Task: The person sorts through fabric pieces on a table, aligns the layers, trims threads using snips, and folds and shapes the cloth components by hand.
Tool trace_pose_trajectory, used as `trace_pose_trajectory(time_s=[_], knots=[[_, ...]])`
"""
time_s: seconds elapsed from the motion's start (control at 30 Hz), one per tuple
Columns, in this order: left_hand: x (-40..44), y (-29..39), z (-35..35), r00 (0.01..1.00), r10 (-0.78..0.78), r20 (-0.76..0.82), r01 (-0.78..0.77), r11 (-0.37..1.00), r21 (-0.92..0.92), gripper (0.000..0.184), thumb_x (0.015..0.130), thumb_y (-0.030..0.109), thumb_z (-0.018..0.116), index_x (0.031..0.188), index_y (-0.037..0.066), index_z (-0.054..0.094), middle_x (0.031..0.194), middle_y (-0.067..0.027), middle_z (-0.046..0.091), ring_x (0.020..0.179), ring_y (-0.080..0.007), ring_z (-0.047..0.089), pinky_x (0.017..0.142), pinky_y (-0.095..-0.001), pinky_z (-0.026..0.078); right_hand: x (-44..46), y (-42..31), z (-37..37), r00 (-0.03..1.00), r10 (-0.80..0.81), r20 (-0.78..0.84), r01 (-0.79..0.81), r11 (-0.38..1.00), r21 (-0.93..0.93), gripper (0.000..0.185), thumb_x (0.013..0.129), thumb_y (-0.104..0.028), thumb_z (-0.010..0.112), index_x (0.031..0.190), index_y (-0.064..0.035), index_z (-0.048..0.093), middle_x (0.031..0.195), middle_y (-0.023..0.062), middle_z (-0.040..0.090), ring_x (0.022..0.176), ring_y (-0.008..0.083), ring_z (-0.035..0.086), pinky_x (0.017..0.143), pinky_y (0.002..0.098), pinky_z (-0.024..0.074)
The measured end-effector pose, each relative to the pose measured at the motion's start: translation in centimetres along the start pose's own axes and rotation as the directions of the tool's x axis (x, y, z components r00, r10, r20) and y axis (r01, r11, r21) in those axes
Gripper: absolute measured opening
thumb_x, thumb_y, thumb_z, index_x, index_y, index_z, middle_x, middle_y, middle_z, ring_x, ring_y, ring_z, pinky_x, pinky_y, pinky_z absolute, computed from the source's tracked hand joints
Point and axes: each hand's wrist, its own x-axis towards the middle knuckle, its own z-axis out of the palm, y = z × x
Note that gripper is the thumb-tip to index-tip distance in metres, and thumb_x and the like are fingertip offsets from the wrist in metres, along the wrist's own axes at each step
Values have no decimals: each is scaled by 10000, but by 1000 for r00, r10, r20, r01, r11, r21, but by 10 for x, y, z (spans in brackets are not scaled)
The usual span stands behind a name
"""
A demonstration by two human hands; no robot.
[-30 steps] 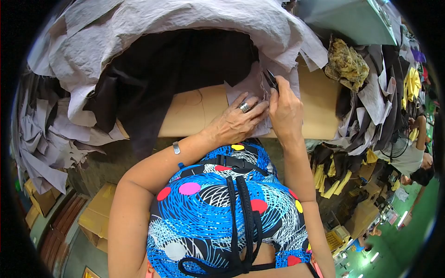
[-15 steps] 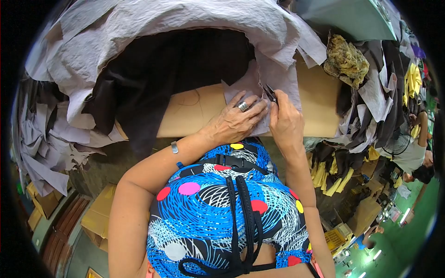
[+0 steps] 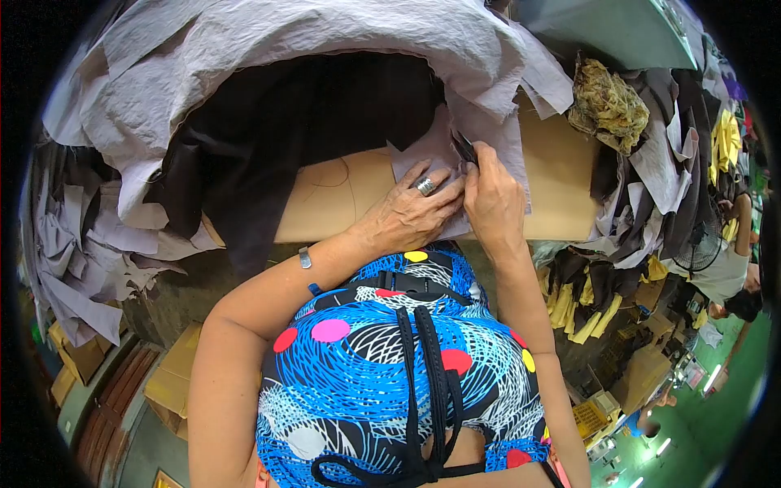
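A large piece of light grey fabric with a dark underside (image 3: pixel 325 106) is spread over the tan work surface (image 3: pixel 561 187). My left hand (image 3: pixel 419 207), a ring on one finger, lies on its grey edge (image 3: pixel 500 134) with the fingers bent and closed on the cloth. Close beside it, my right hand (image 3: pixel 495 199) grips small dark thread snips (image 3: pixel 464 148). Their blades point up and away along the seam of the fabric. Whether the blades touch the cloth I cannot tell, and my right fingers hide the handle.
A tangled yellowish thread bundle (image 3: pixel 608 106) lies at the right end of the surface. Grey and dark cloth pieces (image 3: pixel 643 179) hang at the right, and more grey pieces (image 3: pixel 73 236) at the left. Cardboard boxes (image 3: pixel 175 378) stand lower left. Other people (image 3: pixel 724 268) are at the far right.
My right hand has moved slightly up and left with the snips, rotating over the seam. My left hand has shifted slightly left and stays on the fabric.
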Motion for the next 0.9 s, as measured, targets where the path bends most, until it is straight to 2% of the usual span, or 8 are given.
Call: trace_pose_trajectory(time_s=[0.23, 0.53, 0.63, 0.73, 0.87, 0.9], knots=[[0, -1, -1, 1000, 4, 29, -4, 1000, -19, 307, 668, 186, 619, 948, 61, 637, 1083, -69, 503, 1124, -237, 421, 1014, -450, 273, 17, 0, 10, 993, -44, -112, 48, 998, 31, 215, 804, -51, 511, 1016, -36, 478, 825, 194, 614, 650, 392, 596, 543, 473, 481], [0, -1, -2, 1000, 8, 22, -7, 1000, -27, 321, 657, 180, 621, 957, 70, 645, 1073, -59, 512, 1126, -235, 417, 1023, -450, 271, 25, -1, 16, 985, -55, -163, 69, 994, 81, 242, 786, -46, 530, 1024, -26, 490, 833, 200, 615, 673, 390, 596, 553, 454, 483], [-2, 0, -1, 1000, 6, 14, -6, 1000, -27, 321, 656, 174, 621, 957, 67, 649, 1080, -60, 514, 1119, -241, 424, 1031, -462, 267, 26, -6, 13, 992, -27, -121, 43, 990, 134, 222, 804, -19, 530, 1023, 6, 513, 853, 232, 606, 766, 398, 590, 633, 429, 470], [-2, -1, 0, 1000, 19, -4, -19, 999, -29, 277, 682, 185, 574, 919, 60, 647, 1037, -64, 511, 1105, -248, 430, 1029, -482, 263, 27, -2, 19, 970, -113, -217, 137, 986, 99, 244, 780, -35, 539, 1019, -21, 499, 837, 192, 619, 680, 378, 599, 558, 436, 490], [0, -1, -1, 999, 34, -6, -34, 999, -28, 249, 687, 189, 552, 871, 54, 651, 1006, -69, 510, 1097, -252, 432, 1029, -493, 258, 29, -9, 13, 972, -87, -220, 114, 987, 115, 237, 783, -38, 540, 1016, -18, 499, 841, 191, 621, 683, 371, 602, 558, 432, 491], [-1, -1, -2, 1000, 29, 13, -28, 999, -39, 262, 674, 180, 574, 889, 52, 653, 1041, -70, 512, 1105, -255, 433, 1034, -491, 259, 30, -9, 13, 971, -90, -221, 117, 987, 113, 236, 784, -40, 540, 1015, -18, 498, 841, 192, 621, 684, 370, 603, 558, 431, 492]])
